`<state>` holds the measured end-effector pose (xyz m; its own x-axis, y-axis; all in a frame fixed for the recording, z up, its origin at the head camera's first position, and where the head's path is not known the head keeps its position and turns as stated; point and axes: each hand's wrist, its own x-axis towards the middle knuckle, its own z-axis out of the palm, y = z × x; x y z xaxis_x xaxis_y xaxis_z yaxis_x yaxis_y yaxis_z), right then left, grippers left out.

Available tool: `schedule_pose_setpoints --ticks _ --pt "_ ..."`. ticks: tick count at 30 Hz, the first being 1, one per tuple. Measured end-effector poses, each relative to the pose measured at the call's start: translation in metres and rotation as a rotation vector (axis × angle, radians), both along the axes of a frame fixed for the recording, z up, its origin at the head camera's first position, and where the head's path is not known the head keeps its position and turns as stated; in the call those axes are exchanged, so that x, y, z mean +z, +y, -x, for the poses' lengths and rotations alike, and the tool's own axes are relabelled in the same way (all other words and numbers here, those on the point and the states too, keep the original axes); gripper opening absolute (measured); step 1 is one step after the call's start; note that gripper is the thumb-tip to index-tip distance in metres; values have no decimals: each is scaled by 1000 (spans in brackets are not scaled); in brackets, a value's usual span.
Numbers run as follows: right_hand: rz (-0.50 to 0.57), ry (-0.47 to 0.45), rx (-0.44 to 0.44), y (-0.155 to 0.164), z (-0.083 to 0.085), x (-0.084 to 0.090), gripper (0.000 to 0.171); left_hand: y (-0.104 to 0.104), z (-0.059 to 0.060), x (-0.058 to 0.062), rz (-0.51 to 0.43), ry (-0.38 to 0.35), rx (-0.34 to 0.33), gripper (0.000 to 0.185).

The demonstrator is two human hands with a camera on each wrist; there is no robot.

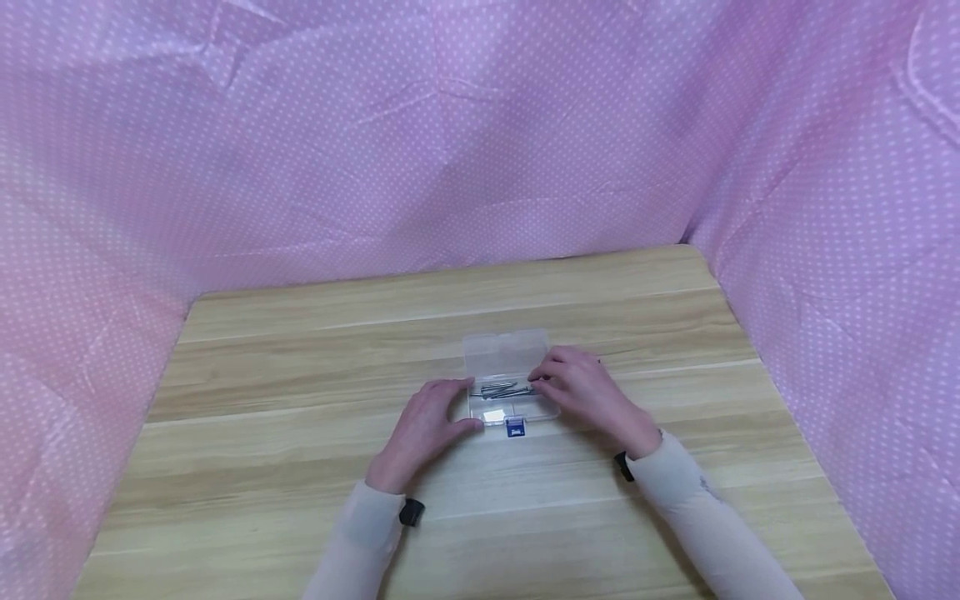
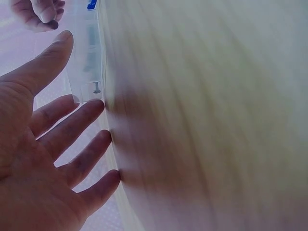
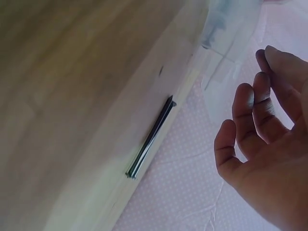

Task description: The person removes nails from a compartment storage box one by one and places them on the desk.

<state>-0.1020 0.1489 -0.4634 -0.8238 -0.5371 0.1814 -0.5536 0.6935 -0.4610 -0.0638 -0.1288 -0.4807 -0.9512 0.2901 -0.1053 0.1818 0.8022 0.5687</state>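
A clear plastic box (image 1: 551,408) lies with its lid (image 1: 506,350) folded back, and several long metal nails (image 1: 501,390) lie in it. My left hand (image 1: 431,417) is at its left end, thumb and fingers spread around the corner. In the left wrist view, its fingertips (image 2: 98,103) are at the box's edge and along the table. Over the box's right end is my right hand (image 1: 577,383), thumb and index finger close together; no nail shows between them in the right wrist view. More nails (image 3: 151,139) lie side by side on the table near it.
A blue tag (image 1: 515,427) sits at the box's front edge. The wood-grain table (image 1: 262,467) is bounded at the back and sides by pink dotted cloth (image 1: 337,167). Black bands (image 1: 412,512) are on both wrists.
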Motion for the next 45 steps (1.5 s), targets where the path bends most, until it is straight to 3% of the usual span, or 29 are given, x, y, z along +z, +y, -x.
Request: schedule_pose_setpoints --ticks 34,45 --pt "-157 -147 46 -19 17 0 8 1 -2 0 -30 5 23 71" --pt "-212 -145 121 -21 23 6 10 1 -2 1 -32 -5 26 72"
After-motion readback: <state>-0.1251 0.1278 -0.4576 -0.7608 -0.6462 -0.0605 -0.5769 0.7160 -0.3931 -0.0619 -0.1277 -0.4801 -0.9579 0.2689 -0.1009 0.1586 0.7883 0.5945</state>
